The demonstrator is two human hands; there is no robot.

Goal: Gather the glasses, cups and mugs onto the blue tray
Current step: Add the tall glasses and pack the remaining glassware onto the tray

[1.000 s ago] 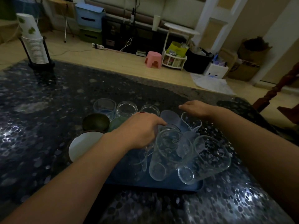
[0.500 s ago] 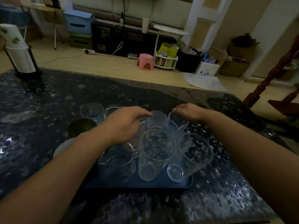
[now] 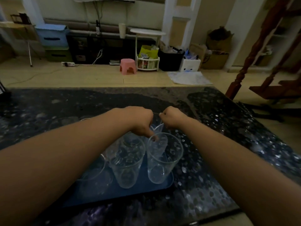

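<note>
Both hands, left hand and right hand, are pinching a far glass; 2 glasses are standing on the blue tray, others are waiting left.

Dark, glossy, pebble-patterned counter. Blue tray flat upon it, below both grips; clear glasses just left of the left grip.

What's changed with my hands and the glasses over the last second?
Both hands have closed in at the tray's far end: the left hand and right hand now grip a clear cup between them. The tall glasses stayed upright on the blue tray.
</note>
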